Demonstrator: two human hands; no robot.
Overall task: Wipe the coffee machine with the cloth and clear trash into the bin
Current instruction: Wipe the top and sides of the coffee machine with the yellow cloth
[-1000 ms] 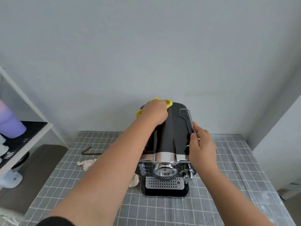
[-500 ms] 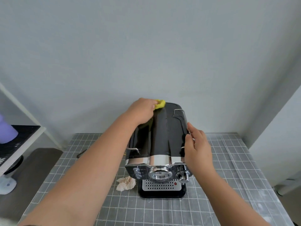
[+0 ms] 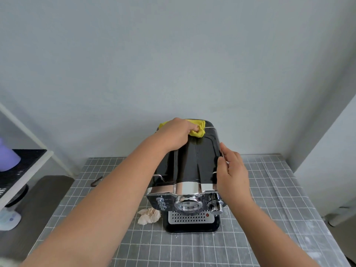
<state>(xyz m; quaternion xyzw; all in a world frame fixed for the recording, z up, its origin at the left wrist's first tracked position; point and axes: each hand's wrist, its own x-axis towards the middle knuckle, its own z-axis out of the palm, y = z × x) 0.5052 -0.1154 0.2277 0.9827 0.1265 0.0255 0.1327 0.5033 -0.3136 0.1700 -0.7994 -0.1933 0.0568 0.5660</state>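
A black and chrome coffee machine (image 3: 194, 166) stands in the middle of the grey checked table (image 3: 269, 209). My left hand (image 3: 176, 133) presses a bunched yellow cloth (image 3: 197, 128) on the far end of the machine's top. My right hand (image 3: 232, 174) rests flat against the machine's right side, fingers along the top rail. A crumpled pale tissue (image 3: 149, 215) lies on the table just left of the machine's base. No bin is in view.
A small dark hook-shaped object (image 3: 96, 182) lies on the table at the left. A white shelf (image 3: 25, 170) with a black mat and a purple cup (image 3: 7, 158) stands at the left. White walls close the back and the right.
My left hand has slid the yellow cloth along the far end of the machine's top, first left, then right toward the middle. My right hand stays on the machine's side.
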